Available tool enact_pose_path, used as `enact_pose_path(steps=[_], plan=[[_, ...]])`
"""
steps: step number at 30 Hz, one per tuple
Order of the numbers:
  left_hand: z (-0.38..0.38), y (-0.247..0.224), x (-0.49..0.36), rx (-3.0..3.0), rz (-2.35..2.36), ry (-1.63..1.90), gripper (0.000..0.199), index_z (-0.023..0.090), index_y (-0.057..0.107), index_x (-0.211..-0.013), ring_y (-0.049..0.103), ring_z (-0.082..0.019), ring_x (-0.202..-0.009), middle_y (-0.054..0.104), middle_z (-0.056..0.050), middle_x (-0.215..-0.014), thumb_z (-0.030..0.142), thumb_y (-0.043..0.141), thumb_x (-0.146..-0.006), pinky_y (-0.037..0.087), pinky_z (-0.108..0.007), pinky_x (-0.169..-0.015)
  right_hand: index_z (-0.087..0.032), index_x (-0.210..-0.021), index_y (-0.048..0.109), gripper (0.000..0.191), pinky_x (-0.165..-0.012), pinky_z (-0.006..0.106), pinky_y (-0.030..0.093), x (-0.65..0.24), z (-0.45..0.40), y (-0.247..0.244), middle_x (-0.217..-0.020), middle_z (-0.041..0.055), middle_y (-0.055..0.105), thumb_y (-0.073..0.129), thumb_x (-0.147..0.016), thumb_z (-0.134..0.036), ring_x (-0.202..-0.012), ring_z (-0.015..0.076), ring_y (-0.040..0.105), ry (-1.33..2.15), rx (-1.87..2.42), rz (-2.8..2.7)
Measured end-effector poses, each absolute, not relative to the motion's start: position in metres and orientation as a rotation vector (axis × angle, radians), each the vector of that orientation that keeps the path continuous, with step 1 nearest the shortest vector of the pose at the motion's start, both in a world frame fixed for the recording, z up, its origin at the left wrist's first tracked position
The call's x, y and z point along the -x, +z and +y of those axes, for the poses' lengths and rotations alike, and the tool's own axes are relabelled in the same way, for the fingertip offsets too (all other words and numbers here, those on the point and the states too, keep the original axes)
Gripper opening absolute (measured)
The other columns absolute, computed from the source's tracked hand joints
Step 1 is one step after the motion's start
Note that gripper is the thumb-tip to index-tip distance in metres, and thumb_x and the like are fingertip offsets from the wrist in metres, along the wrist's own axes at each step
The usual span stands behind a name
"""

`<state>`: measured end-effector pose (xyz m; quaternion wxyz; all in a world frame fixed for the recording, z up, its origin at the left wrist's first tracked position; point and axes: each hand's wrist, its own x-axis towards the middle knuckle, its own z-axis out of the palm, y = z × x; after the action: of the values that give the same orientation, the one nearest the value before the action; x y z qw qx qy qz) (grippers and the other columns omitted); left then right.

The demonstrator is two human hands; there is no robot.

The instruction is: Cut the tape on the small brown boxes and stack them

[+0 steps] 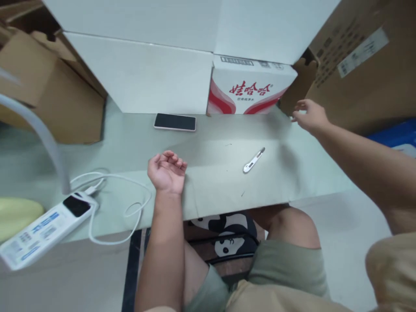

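Observation:
My left hand [168,173] rests at the front part of the pale green table [130,151], palm up, its fingers loosely curled and nothing in it. Out to the right, my right hand [312,117] is held above the table near a large cardboard box [364,82]. Its fingers are bent with a gap to the thumb, and I make out nothing held. Between the hands lies a small white handheld tool [254,160] with a grey tip and a dark slot; its exact kind is unclear. A phone [174,122] with a dark screen lies beyond my left hand.
White panels [146,73] and a white carton with red lettering [251,86] stand along the back. At left are a brown carton [71,95], a white power strip [48,229] with a white cable [143,203], and a yellow object [19,216]. A blue package [396,134] is at right.

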<state>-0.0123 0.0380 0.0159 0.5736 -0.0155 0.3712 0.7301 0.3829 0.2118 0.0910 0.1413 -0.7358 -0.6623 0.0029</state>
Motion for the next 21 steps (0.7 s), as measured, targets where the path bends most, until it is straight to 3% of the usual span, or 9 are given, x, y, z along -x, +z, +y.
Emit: enact_pose_path(steps=[4, 8, 13, 15, 17, 19, 21], plan=[[0.030, 0.016, 0.022, 0.073, 0.768, 1.730, 0.028, 0.018, 0.057, -0.066, 0.046, -0.009, -0.044, 0.046, 0.003, -0.056, 0.039, 0.048, -0.082, 0.044, -0.024, -0.051, -0.019, -0.129, 0.064, 0.039, -0.078, 0.029, 0.055, -0.305, 0.198, 0.090, -0.114, 0.0100, 0.076, 0.058, -0.091, -0.022, -0.073, 0.0135, 0.071, 0.221, 1.960, -2.058], [0.024, 0.016, 0.035, 0.147, 0.685, 1.783, 0.028, 0.018, 0.056, -0.067, 0.044, -0.009, -0.044, 0.045, 0.003, -0.056, 0.037, 0.047, -0.085, 0.041, -0.024, -0.051, -0.023, -0.113, 0.070, 0.030, -0.080, 0.035, 0.054, -0.195, 0.193, 0.079, -0.085, 0.0038, 0.074, 0.061, -0.084, -0.022, -0.075, 0.0197, 0.068, 0.290, 1.604, -2.366], [0.023, 0.021, 0.049, 0.268, 0.624, 1.855, 0.033, 0.018, 0.054, -0.065, 0.042, -0.007, -0.043, 0.043, 0.004, -0.055, 0.034, 0.040, -0.089, 0.038, -0.023, -0.052, -0.026, -0.124, 0.063, 0.042, -0.086, 0.036, 0.054, -0.024, 0.172, 0.086, -0.078, 0.0011, 0.071, 0.058, -0.083, -0.021, -0.080, 0.0217, 0.069, 0.392, 1.066, -2.679], [0.024, 0.024, 0.052, 0.302, 0.635, 1.866, 0.035, 0.018, 0.054, -0.064, 0.041, -0.008, -0.043, 0.041, 0.004, -0.054, 0.033, 0.038, -0.090, 0.036, -0.024, -0.052, -0.027, -0.138, 0.054, 0.056, -0.095, 0.040, 0.056, 0.043, 0.158, 0.096, -0.086, 0.0006, 0.072, 0.058, -0.083, -0.020, -0.095, 0.0247, 0.072, 0.376, 0.875, -2.744], [0.024, 0.026, 0.054, 0.319, 0.656, 1.875, 0.034, 0.018, 0.053, -0.063, 0.041, -0.008, -0.043, 0.040, 0.004, -0.054, 0.031, 0.038, -0.090, 0.035, -0.025, -0.053, -0.029, -0.153, 0.037, 0.072, -0.101, 0.050, 0.055, 0.101, 0.145, 0.108, -0.110, 0.0030, 0.071, 0.058, -0.085, -0.024, -0.115, 0.0322, 0.070, 0.381, 0.793, -2.808], [0.024, 0.026, 0.054, 0.311, 0.660, 1.889, 0.031, 0.018, 0.052, -0.064, 0.041, -0.008, -0.045, 0.040, 0.003, -0.055, 0.031, 0.039, -0.089, 0.036, -0.025, -0.055, -0.036, -0.153, 0.037, 0.074, -0.113, 0.058, 0.044, 0.144, 0.137, 0.120, -0.142, 0.0018, 0.058, 0.060, -0.084, -0.024, -0.145, 0.0387, 0.048, 0.291, 0.758, -2.729], [0.023, 0.026, 0.055, 0.294, 0.653, 1.905, 0.030, 0.019, 0.049, -0.064, 0.040, -0.009, -0.046, 0.040, 0.003, -0.056, 0.032, 0.040, -0.089, 0.036, -0.026, -0.057, -0.038, -0.146, 0.046, 0.072, -0.125, 0.059, 0.027, 0.170, 0.135, 0.127, -0.159, -0.0054, 0.042, 0.067, -0.079, -0.019, -0.159, 0.0376, 0.023, 0.198, 0.677, -2.692]])
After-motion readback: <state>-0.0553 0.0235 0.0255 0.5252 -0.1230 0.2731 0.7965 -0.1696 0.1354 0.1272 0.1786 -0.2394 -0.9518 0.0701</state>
